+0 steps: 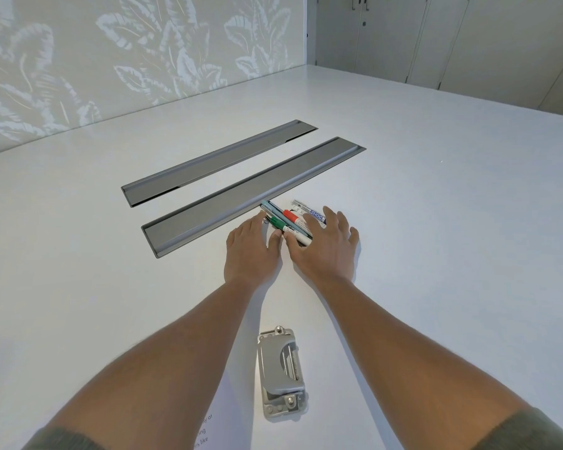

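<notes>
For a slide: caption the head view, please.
Left hand and right hand touch markers beside a grey tray on a white table, hole punch nearby.

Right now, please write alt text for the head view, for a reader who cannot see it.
A person's left hand and right hand rest with fingers extended on a small cluster of markers on a white table, beside a long grey recessed panel. A grey hole punch lies nearer the viewer, between the forearms.

Two bare forearms lead to the left hand (251,251) and right hand (325,251), with a dull olive-green left sleeve (56,440) and matching right sleeve (540,430) ending near the elbows.
</notes>
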A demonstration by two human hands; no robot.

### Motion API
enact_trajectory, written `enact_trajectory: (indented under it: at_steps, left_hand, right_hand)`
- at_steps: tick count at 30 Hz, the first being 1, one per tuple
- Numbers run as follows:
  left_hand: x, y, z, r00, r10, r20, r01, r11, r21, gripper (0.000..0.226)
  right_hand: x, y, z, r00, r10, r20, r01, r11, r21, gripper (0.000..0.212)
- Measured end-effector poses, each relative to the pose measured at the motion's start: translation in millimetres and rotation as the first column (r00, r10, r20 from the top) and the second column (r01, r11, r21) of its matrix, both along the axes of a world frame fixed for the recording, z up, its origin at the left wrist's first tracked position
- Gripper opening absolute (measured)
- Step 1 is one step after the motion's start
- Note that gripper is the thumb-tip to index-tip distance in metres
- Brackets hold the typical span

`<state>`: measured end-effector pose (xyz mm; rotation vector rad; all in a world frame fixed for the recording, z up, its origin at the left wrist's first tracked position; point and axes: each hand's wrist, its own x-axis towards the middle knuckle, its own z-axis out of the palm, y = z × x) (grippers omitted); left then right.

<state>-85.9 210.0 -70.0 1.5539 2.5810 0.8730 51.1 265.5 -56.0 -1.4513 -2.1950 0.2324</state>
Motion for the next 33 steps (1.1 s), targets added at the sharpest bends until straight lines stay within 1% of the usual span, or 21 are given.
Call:
enact_trajectory:
  at_steps: [7, 10, 16, 23, 27, 30, 32, 33]
  left_hand:
    - [1, -1, 0, 1.0, 0.002, 0.021, -0.003, 0.998, 0.061, 0.042]
    - [-1, 1, -4, 0.999, 0.019, 0.049, -0.023, 0.998, 0.066, 0.043]
    - [-2, -6, -7, 0.96, 0.092, 0.265, -0.131, 0.982, 0.135, 0.05]
    - [8, -31, 5, 0.902, 0.12, 0.416, -0.206, 0.964, 0.168, 0.045]
    - [13, -50, 21, 0.825, 0.099, 0.556, -0.209, 0.968, 0.136, 0.04]
    - [16, -68, 35, 0.763, 0.074, 0.642, -0.176, 0.98, 0.096, 0.031]
    - [21, -81, 42, 0.761, 0.066, 0.645, -0.128, 0.991, 0.049, 0.022]
    - [24, -87, 45, 0.773, 0.064, 0.632, -0.096, 0.995, 0.017, 0.021]
  right_hand:
    - [0, 0, -2, 1.0, -0.002, -0.014, 0.002, 1.0, 0.006, 0.056]
    - [0, -1, -2, 1.0, 0.002, -0.025, -0.001, 1.0, 0.027, 0.056]
    - [3, -8, -1, 0.997, -0.007, -0.081, 0.013, 0.996, 0.083, 0.055]
    - [16, -32, 1, 0.987, -0.02, -0.162, 0.04, 0.991, 0.125, 0.046]
    - [28, -52, 2, 0.976, -0.014, -0.217, 0.045, 0.989, 0.139, 0.042]
    - [38, -65, 5, 0.972, 0.016, -0.234, 0.009, 0.994, 0.107, 0.038]
    - [44, -72, 9, 0.966, 0.039, -0.255, -0.02, 0.997, 0.076, 0.037]
    - [46, -76, 12, 0.965, 0.044, -0.259, -0.029, 0.998, 0.062, 0.037]
